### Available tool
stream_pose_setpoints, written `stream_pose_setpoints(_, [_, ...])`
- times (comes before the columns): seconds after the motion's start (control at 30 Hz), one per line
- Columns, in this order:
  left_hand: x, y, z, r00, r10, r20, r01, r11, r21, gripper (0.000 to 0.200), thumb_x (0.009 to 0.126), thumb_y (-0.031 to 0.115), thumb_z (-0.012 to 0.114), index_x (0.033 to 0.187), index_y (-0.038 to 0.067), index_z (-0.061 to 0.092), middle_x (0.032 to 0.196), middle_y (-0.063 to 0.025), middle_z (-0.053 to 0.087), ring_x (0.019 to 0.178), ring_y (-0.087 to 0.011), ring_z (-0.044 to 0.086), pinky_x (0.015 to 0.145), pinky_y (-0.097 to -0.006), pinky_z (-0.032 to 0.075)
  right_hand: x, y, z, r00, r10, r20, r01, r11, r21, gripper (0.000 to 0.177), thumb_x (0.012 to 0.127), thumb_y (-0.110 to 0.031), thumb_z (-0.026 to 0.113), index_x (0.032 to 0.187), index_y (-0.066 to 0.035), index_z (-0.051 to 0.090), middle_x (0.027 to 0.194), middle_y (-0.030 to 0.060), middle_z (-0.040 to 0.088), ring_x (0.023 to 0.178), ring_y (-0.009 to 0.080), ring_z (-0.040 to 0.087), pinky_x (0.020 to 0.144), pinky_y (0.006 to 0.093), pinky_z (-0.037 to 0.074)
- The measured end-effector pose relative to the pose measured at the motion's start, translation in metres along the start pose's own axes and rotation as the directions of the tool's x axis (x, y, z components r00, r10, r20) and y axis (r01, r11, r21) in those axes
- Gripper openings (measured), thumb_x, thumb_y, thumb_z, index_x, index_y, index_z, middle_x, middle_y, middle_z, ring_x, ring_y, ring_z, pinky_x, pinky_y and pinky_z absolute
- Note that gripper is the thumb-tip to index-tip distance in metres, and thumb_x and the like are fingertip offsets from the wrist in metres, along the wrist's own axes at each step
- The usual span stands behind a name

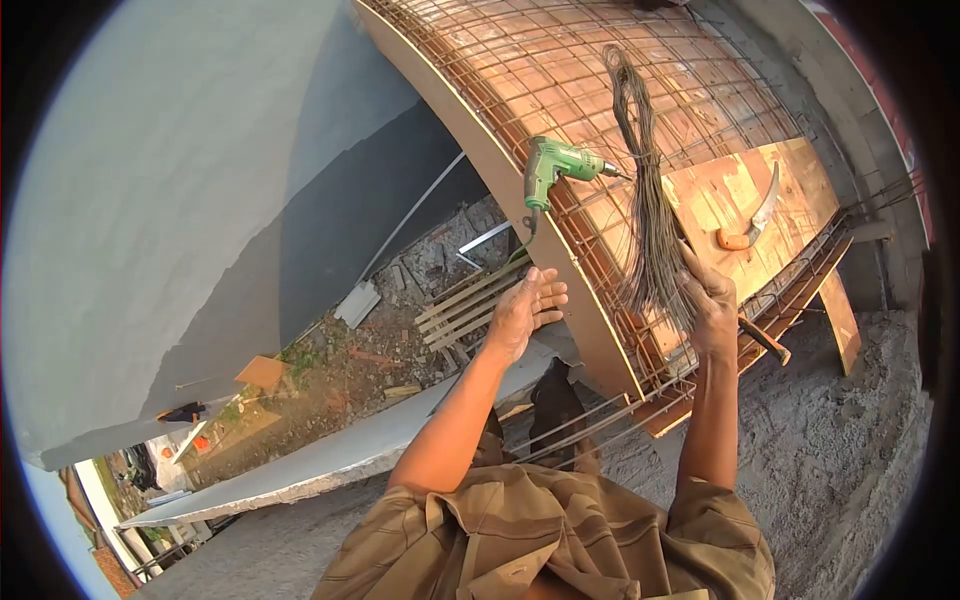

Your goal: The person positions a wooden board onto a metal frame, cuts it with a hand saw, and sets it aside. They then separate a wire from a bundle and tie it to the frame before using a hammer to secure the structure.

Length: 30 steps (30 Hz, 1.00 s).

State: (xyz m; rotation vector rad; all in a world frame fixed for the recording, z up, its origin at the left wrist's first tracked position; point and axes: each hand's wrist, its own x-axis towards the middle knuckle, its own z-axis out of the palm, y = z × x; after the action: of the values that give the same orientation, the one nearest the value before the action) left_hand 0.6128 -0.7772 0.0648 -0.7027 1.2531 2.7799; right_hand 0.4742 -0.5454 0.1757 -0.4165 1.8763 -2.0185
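My right hand (712,300) is closed round the lower right side of a long bundle of thin dark wire (652,215), which lies over a rebar grid (590,100). My left hand (527,310) is held out with its fingers apart and nothing in it, near the plywood edge. Beyond it a green power drill (560,168) lies on the mesh by that edge, its bit pointing at the wire. A curved saw with an orange handle (738,240) rests on a plywood piece (740,190). Just right of my right hand is a dark-handled tool (765,342).
A plywood side board (470,130) curves along the left of the grid. Beyond it lie wooden slats (470,305) and rubble far below, beside a grey wall (180,200). Rebar ends stick out near my waist. Rough concrete (830,450) is at the right.
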Motion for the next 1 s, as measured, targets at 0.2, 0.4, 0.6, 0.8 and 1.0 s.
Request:
stream_pose_setpoints(0.2, [0.001, 0.084, 0.05, 0.963, 0.095, 0.252, -0.069, 0.992, -0.11, 0.063, 0.1, 0.051, 0.055, 0.139, 0.003, 0.042, 0.099, -0.0116, 0.062, 0.084, -0.0184, 0.066, 0.069, -0.0322, 0.058, -0.122, 0.036, 0.063, 0.965, 0.167, 0.205, -0.103, 0.952, -0.289, 0.036, 0.091, -0.009, 0.072, 0.127, -0.003, 0.067, 0.127, 0.0147, 0.068, 0.117, 0.0221, 0.064, 0.103, 0.0339, 0.046])
stream_pose_setpoints(0.4, [-0.057, 0.091, -0.004, 0.942, 0.309, 0.132, -0.332, 0.799, 0.501, 0.05, 0.096, 0.038, 0.068, 0.127, 0.003, 0.05, 0.073, -0.0011, 0.055, 0.057, -0.0096, 0.055, 0.053, -0.0281, 0.051, -0.117, -0.002, 0.053, 0.898, 0.338, 0.281, -0.058, 0.724, -0.687, 0.044, 0.089, -0.015, 0.073, 0.131, -0.003, 0.063, 0.139, 0.02, 0.058, 0.116, 0.0334, 0.063, 0.099, 0.0413, 0.05])
stream_pose_setpoints(0.6, [-0.148, 0.084, -0.032, 0.984, 0.126, 0.122, -0.152, 0.264, 0.952, 0.063, 0.089, 0.04, 0.072, 0.132, -0.001, 0.053, 0.106, -0.0217, 0.072, 0.1, -0.0394, 0.068, 0.09, -0.0455, 0.051, -0.109, -0.028, 0.123, 0.903, -0.415, -0.11, 0.302, 0.796, -0.525, 0.039, 0.087, -0.006, 0.074, 0.123, 0.005, 0.064, 0.1, 0.0177, 0.07, 0.087, 0.0215, 0.069, 0.079, 0.0326, 0.056])
stream_pose_setpoints(0.8, [-0.199, 0.033, -0.066, 0.998, 0.063, -0.003, -0.013, 0.246, 0.969, 0.058, 0.089, 0.035, 0.07, 0.132, -0.001, 0.054, 0.112, -0.0286, 0.067, 0.108, -0.0448, 0.064, 0.091, -0.0494, 0.05, -0.135, 0.032, 0.118, 0.959, 0.008, -0.283, -0.107, 0.935, -0.337, 0.036, 0.086, -0.012, 0.077, 0.118, 0.004, 0.067, 0.086, 0.0109, 0.071, 0.072, 0.015, 0.067, 0.066, 0.029, 0.054])
stream_pose_setpoints(1.0, [-0.211, 0.011, -0.072, 0.995, 0.1, -0.003, -0.01, 0.138, 0.99, 0.055, 0.089, 0.032, 0.07, 0.132, 0.0, 0.054, 0.118, -0.0295, 0.065, 0.107, -0.0458, 0.064, 0.091, -0.0505, 0.05, -0.161, 0.039, 0.118, 0.962, -0.08, -0.261, -0.022, 0.93, -0.366, 0.031, 0.091, -0.014, 0.072, 0.116, 0.005, 0.068, 0.092, 0.0117, 0.072, 0.075, 0.0151, 0.069, 0.07, 0.0287, 0.057])
